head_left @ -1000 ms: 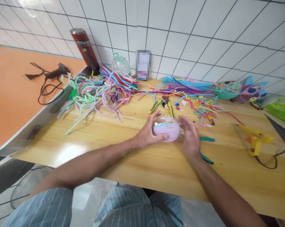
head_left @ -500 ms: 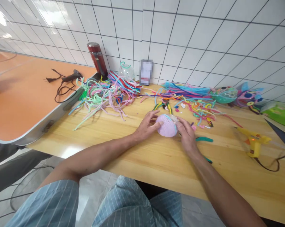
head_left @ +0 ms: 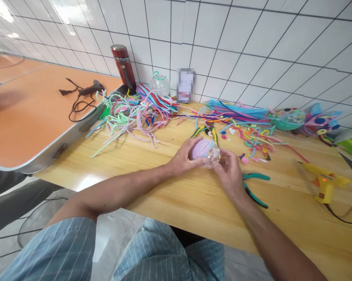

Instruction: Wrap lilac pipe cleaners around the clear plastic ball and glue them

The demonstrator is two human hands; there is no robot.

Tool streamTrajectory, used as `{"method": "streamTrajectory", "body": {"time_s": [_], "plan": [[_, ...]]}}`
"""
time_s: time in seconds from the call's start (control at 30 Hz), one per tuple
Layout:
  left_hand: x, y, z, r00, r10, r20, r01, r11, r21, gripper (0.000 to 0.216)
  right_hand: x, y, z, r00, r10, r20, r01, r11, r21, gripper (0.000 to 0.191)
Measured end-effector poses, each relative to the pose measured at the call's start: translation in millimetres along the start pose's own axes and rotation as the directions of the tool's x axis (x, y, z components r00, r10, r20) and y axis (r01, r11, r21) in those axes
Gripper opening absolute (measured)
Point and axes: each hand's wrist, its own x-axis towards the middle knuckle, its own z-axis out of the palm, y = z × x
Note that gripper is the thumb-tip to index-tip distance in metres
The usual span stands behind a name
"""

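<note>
Between my hands is a clear plastic ball (head_left: 204, 151), its left part covered in lilac pipe cleaner with a light blue band beside the bare clear end. My left hand (head_left: 185, 157) wraps round the lilac side, thumb along the front. The fingers of my right hand (head_left: 227, 167) are closed on the clear right end. Green-handled pliers (head_left: 256, 187) lie on the table just right of my right hand. Behind the ball rest yellow-and-green handled pliers (head_left: 206, 130), partly hidden by it.
A tangle of pipe cleaners (head_left: 135, 113) lies at left, and a blue and purple bundle (head_left: 237, 111) at the back. Cut scraps (head_left: 256, 140) are scattered at right, near a yellow glue gun (head_left: 324, 181). A red thermos (head_left: 124, 68) and a phone (head_left: 185, 86) stand by the wall.
The ball has been turned so its clear end faces me more. My left thumb has moved across its front, and my right hand has shifted lower on the clear end.
</note>
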Motion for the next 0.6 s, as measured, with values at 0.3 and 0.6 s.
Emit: {"method": "streamTrajectory", "body": {"time_s": [0.3,0.6], "plan": [[1,-13,7,0.978,0.207,0.011,-0.206,0.968,0.144,0.104,0,-1,-3,0.999,0.001,0.034,0.003,0.994,-0.106,0.061],[-3,-10,9,0.964,0.264,0.001,-0.261,0.952,0.163,0.092,-3,-10,-1,1.0,-0.028,-0.004,0.027,0.984,-0.177,0.058]]}}
